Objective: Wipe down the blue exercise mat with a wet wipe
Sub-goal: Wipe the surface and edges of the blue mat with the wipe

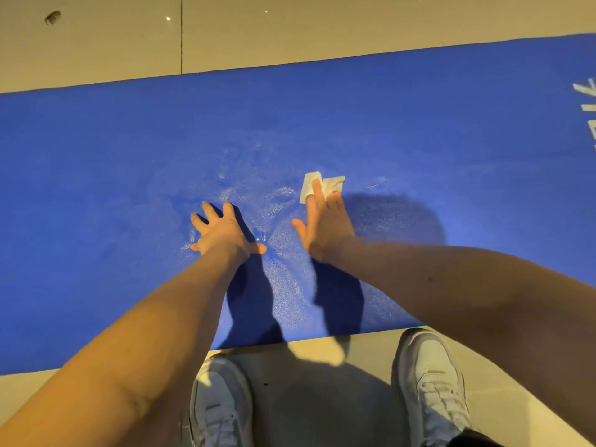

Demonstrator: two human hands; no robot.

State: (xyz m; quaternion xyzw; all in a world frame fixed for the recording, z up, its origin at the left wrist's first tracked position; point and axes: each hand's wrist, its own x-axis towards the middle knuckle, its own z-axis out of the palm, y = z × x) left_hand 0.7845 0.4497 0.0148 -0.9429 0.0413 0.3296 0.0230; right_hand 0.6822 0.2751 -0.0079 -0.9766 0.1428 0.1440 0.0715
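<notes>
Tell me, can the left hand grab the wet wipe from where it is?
Probably yes. The left hand lies flat on the blue mat beside the right hand, with only bare mat between. But the right hand's fingers press on the wet wipe, so they must lift first.

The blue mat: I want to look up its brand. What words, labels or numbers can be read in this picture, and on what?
On the mat, at the right edge, white lettering: cut off by the frame, not readable.
On the wipe: no print shows.
On the shoes: no readable mark.
</notes>
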